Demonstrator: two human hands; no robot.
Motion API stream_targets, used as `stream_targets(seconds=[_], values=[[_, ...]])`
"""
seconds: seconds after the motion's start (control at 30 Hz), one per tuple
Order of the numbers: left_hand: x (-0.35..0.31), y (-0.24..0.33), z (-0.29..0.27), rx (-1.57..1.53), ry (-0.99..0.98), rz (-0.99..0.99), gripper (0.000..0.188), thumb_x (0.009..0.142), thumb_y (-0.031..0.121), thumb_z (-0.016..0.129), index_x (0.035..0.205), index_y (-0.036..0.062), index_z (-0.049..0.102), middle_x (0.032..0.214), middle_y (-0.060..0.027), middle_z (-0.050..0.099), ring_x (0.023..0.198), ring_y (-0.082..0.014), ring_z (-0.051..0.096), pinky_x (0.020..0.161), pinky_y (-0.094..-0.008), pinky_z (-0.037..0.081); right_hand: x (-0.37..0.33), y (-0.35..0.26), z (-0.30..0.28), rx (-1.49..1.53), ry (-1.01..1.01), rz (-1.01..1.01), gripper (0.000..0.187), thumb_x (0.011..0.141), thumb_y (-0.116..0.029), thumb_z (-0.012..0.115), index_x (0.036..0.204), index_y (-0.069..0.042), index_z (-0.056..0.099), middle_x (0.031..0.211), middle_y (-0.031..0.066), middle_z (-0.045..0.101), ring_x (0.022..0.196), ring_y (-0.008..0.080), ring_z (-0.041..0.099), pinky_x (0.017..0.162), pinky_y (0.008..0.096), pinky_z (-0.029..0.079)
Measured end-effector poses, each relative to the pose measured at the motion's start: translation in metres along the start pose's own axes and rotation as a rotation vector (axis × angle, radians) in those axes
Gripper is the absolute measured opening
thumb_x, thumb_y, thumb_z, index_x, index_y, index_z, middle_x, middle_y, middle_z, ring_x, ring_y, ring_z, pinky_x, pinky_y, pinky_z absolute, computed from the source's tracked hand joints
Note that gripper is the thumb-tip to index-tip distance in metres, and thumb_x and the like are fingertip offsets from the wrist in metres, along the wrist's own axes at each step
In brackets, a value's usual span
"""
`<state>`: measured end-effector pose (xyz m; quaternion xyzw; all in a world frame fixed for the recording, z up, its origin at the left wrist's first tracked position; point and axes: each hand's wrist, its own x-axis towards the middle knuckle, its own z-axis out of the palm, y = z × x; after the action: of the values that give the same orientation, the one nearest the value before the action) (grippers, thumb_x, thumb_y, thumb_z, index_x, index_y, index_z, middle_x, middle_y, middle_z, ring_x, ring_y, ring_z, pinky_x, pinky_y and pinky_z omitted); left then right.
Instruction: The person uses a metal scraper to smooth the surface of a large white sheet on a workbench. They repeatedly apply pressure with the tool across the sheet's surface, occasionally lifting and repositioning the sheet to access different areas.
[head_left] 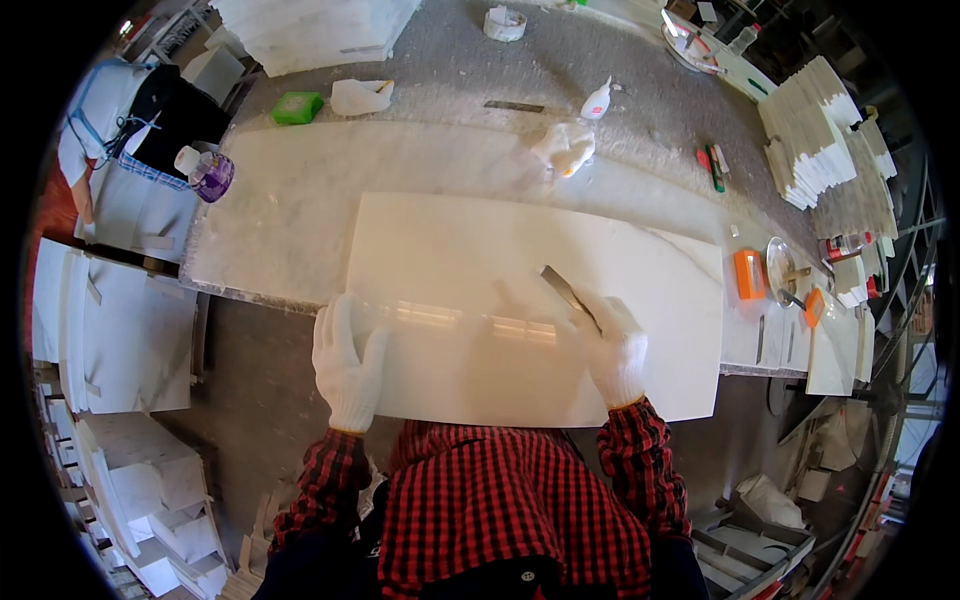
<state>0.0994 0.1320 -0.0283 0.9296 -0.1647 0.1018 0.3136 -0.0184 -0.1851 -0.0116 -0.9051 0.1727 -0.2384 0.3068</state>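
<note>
One thin grey metal blade (567, 293), clasped in the white-gloved right hand (617, 350), over the glossy white rectangular slab (470, 260), mid-frame! White-gloved left hand (348, 367), unclenched, at its left edge. A tilted blade could scratch; pressing the overhanging near edge could tip it.

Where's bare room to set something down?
Mostly bare: the pale surface between the white slab and purple bottle; the grey tabletop between the round container and dark strip. Crowded: around the orange boxes and round dish, right of the slab.
</note>
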Motion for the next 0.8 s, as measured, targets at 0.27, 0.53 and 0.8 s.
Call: stream_targets(seconds=[0.27,0.53,0.8], values=[[0.001,-0.01,-0.004,-0.144,0.054,0.09,0.064,0.085,0.005,0.073,0.145,-0.0045,0.051,0.139,-0.0208,0.058,0.127,-0.0372,0.056,0.109,-0.0464,0.045,-0.012,-0.003,-0.015,-0.382,0.118,-0.02,0.031,0.09,-0.01,0.074,0.12,-0.006,0.074,0.093,0.0101,0.073,0.079,0.0259,0.071,0.069,0.0381,0.057],[0.037,0.028,-0.005,-0.623,-0.59,-0.02,0.066,0.099,0.008,0.059,0.158,-0.0053,0.034,0.159,-0.0203,0.046,0.15,-0.0267,0.04,0.124,-0.041,0.031,-0.085,0.074,-0.05,-0.015,0.511,0.654,0.035,0.099,-0.013,0.067,0.131,0.002,0.069,0.123,0.0175,0.074,0.113,0.0245,0.07,0.1,0.037,0.053],[0.054,0.076,0.05,-1.344,-0.749,-0.185,0.072,0.112,0.023,0.041,0.167,0.0023,-0.001,0.173,-0.0222,0.013,0.159,-0.0372,0.021,0.129,-0.0505,0.021,-0.09,0.078,-0.044,-0.123,0.585,0.614,0.034,0.1,-0.015,0.066,0.129,0.002,0.07,0.126,0.0174,0.073,0.115,0.0286,0.07,0.101,0.038,0.052]])
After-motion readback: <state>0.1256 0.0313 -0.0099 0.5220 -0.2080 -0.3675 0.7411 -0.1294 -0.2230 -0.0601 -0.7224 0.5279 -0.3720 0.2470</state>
